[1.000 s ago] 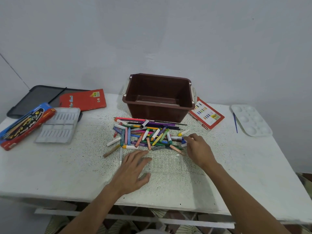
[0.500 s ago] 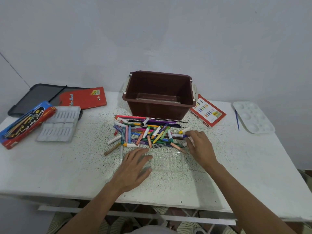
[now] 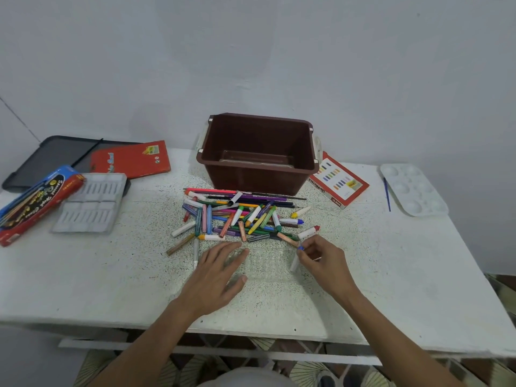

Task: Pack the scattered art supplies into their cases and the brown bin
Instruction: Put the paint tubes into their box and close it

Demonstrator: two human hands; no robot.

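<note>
**A:** What has changed in the head view over the last second?

**B:** The right hand (image 3: 324,261) was at the right edge of the crayon pile (image 3: 240,219) in front of the brown bin (image 3: 257,177). It has now drawn back and pinches a blue-tipped white crayon (image 3: 294,264) over the near-right corner of the clear tray (image 3: 268,265). The left hand (image 3: 217,277) stays flat with fingers spread, pressing the tray's left side onto the table (image 3: 83,275).

**A:** What does that mean for the packing?

**B:** I'd say it is barely begun. This looks like the first stick headed for the tray. The pile is almost whole, and I see no loose supplies in the bin.

**A:** Can you read any writing?

**B:** The red-and-white box (image 3: 339,181), just right of the bin, has "OIL PASTELS" along its edge. The red book (image 3: 131,160), left of the bin, carries blue script that is too blurred to read. The blue-and-red box (image 3: 36,196), far left of the bin, has yellow cursive I can't make out.
</note>
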